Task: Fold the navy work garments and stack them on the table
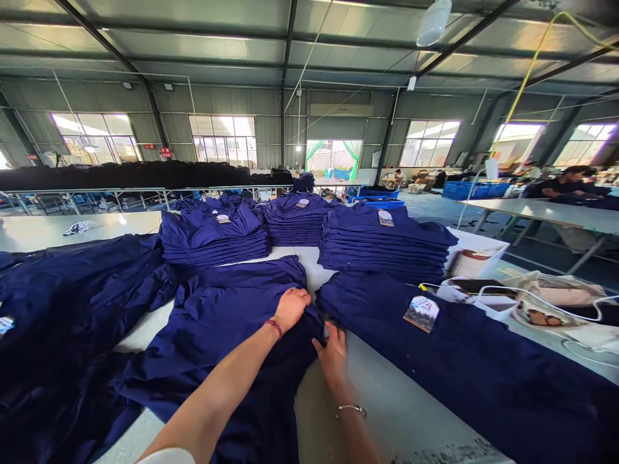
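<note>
Two hands work one navy garment (217, 367) on the near table (387, 399): left hand (290, 309) spread flat on it, right hand (333, 354) pinching its edge (soft, limp cloth, easiest taken there), folded stacks (382, 245) beyond.

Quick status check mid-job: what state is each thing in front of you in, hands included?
Left hand: resting open on the garment.
Right hand: at the garment's edge, grip unclear.
Navy garment: spread out under both hands, unfolded.
Navy garment on the right: laid out lengthwise, unfolded.
Card tag: lying on that garment.
Navy stack: folded and neatly piled.
</note>
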A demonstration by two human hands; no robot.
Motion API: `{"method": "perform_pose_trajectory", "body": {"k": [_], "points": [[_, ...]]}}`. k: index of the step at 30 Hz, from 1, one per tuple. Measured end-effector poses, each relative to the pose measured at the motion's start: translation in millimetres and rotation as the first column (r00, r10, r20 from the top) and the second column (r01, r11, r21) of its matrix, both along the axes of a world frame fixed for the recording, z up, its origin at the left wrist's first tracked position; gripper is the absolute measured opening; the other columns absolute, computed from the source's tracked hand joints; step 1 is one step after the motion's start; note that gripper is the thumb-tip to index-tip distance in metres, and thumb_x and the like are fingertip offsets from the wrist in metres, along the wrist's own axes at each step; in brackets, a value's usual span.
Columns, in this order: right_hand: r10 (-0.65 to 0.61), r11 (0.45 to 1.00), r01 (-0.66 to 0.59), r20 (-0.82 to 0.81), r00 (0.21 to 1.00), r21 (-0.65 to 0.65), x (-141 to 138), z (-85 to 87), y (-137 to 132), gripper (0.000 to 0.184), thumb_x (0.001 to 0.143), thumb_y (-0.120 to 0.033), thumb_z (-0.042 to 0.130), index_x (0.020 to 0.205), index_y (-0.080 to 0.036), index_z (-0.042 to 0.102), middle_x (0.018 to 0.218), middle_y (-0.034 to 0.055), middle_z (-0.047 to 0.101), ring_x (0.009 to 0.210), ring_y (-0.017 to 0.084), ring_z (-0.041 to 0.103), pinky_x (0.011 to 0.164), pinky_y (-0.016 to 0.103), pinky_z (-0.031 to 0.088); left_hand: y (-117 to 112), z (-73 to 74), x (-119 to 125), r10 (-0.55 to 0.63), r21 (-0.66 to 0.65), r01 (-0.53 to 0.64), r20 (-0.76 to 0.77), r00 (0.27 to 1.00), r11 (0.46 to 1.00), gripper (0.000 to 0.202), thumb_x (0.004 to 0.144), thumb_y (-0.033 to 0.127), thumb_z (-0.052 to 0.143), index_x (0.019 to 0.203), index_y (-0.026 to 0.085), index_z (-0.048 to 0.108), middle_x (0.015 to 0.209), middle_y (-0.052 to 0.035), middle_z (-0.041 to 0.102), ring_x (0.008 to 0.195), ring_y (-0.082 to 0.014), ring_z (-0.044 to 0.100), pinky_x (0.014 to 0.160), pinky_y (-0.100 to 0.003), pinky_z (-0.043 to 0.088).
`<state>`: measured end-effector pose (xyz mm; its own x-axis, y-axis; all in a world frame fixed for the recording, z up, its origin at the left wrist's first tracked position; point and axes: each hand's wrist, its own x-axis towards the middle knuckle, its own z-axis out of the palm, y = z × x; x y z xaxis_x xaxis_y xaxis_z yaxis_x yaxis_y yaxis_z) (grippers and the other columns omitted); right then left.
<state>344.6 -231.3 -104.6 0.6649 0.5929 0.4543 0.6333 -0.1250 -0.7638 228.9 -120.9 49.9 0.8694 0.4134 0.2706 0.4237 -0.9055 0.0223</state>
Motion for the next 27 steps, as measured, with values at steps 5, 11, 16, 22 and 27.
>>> {"method": "perform_pose_trajectory", "body": {"k": [5,11,16,22,27], "points": [[-0.029,0.999,0.033,0.124,0.992,-0.026,-16,1.3,-9,0.026,0.079,-0.024,0.053,0.104,-0.024,0.059,0.094,0.0061,0.063,0.086,0.024,0.062,0.077,0.035,0.049,26,31.8,15,-0.012,0.010,0.012,0.018,1.000,1.000,0.024,0.085,0.009,0.056,0.097,0.022,0.071,0.112,-0.0046,0.065,0.106,-0.0191,0.058,0.094,-0.029,0.046],[-0.054,0.997,0.047,0.121,0.991,0.062,-33,28.1,-18,0.024,0.092,-0.033,0.042,0.099,-0.023,0.063,0.084,0.0035,0.064,0.077,0.020,0.060,0.074,0.033,0.043,29,38.8,13,-0.066,0.001,0.066,-0.033,0.997,0.998,0.020,0.095,0.023,0.053,0.100,0.022,0.073,0.110,-0.0048,0.067,0.103,-0.0194,0.060,0.095,-0.030,0.046],[-0.049,0.994,0.031,0.173,0.984,0.103,-36,41.0,-24,0.041,0.099,-0.043,0.033,0.109,-0.022,0.068,0.090,0.0075,0.068,0.086,0.023,0.060,0.079,0.035,0.041,19,39.4,8,-0.056,0.010,0.056,-0.022,0.998,0.998,0.022,0.097,0.022,0.051,0.113,0.021,0.065,0.113,-0.0050,0.066,0.105,-0.0180,0.060,0.097,-0.030,0.045],[-0.031,0.996,0.016,0.166,0.986,0.091,-36,46.7,-24,0.037,0.095,-0.049,0.044,0.105,-0.023,0.070,0.094,0.0068,0.068,0.091,0.022,0.058,0.077,0.033,0.038,4,42.6,3,-0.003,0.071,0.008,-0.072,0.997,0.997,0.019,0.097,0.032,0.054,0.096,0.019,0.068,0.101,-0.0061,0.065,0.100,-0.0203,0.059,0.090,-0.030,0.047],[0.069,0.997,-0.078,0.211,0.975,0.031,-36,47.5,-24,0.024,0.086,-0.022,0.047,0.092,-0.026,0.070,0.090,0.0039,0.066,0.089,0.020,0.057,0.078,0.031,0.037,-7,30.6,-11,0.115,0.064,-0.113,-0.033,0.993,0.992,0.027,0.100,0.031,0.046,0.107,0.020,0.070,0.109,-0.0090,0.065,0.105,-0.0218,0.059,0.091,-0.032,0.048]]}}
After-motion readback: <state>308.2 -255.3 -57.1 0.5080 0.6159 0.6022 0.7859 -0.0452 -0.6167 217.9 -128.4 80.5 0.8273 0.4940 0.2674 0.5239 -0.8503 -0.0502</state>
